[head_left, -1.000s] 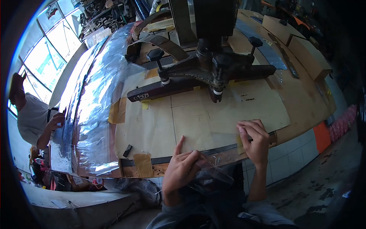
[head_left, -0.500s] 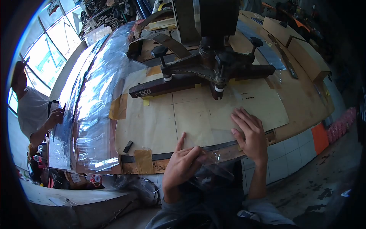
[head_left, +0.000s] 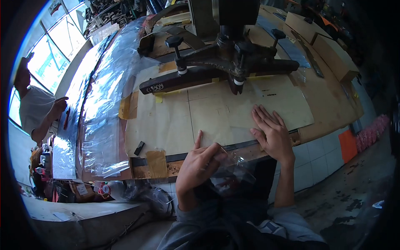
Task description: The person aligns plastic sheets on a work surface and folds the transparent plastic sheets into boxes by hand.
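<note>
A pale sheet (head_left: 162, 121) with pencil lines lies on the board, held by tape. At its front edge my left hand (head_left: 199, 166) points its index finger along the surface, while the other fingers curl on a clear plastic film (head_left: 238, 163) that hangs over the edge. My right hand (head_left: 273, 135) lies flat on the sheet's right part, fingers spread. A small black block (head_left: 139, 148) rests on the sheet's left corner. Beyond both hands, a dark clamping bar (head_left: 175, 82) under a metal press head (head_left: 225, 54) spans the sheet.
Shiny plastic sheeting (head_left: 104, 104) covers the left side of the table. Another person (head_left: 35, 104) stands there with a hand near a red tool. Brown tape (head_left: 156, 163) crosses the front edge. Wooden boxes (head_left: 333, 54) stand at the back right.
The view has shifted slightly. My left index finger still points forward, and my right fingers have spread wider. The other person's hand has lifted from the dark tool edge.
</note>
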A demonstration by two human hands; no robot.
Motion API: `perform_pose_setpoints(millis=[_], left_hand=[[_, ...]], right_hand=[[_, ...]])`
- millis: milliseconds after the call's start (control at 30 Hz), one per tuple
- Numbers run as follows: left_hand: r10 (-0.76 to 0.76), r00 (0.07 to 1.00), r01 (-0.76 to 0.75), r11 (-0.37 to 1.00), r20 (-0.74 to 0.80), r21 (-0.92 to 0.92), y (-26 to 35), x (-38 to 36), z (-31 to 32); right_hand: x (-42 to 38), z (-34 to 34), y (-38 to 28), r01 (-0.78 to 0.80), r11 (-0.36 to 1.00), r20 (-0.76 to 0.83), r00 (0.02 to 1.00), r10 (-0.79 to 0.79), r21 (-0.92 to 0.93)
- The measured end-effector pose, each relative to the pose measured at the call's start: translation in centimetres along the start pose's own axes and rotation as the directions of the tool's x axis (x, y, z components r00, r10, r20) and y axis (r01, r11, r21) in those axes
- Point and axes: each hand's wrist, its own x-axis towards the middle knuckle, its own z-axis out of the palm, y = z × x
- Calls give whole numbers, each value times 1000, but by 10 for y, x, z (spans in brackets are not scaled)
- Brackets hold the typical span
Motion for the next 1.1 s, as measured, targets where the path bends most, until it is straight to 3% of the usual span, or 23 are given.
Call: perform_pose_setpoints(millis=[233, 333, 533, 633, 833, 933, 1100], left_hand=[[-26, 1000, 26, 999, 7, -25, 1, 1, -1], [-56, 998, 57, 998, 33, -12, 2, 1, -1], [-43, 999, 44, 999, 28, -21, 5, 2, -1], [-41, 999, 41, 999, 18, -11, 5, 1, -1], [-20, 1000, 19, 999, 7, 36, 4, 1, -1], [-34, 999, 35, 999, -20, 19, 4, 1, 3], [-47, 998, 49, 998, -37, 33, 4, 2, 6]], right_hand=[[0, -5, -1, 11, 1000, 3, 1000, -11, 22], [2, -2, 2, -59, 987, -11, 998, 62, 146], [7, 10, 1, -101, 979, -155, 980, 128, 175], [9, 6, -2, -171, 961, -116, 973, 200, 218], [14, 1, -10, -138, 974, -170, 971, 169, 182], [14, 5, -15, -217, 958, -151, 957, 246, 186], [23, 16, -16, -147, 964, -287, 935, 209, 221]])
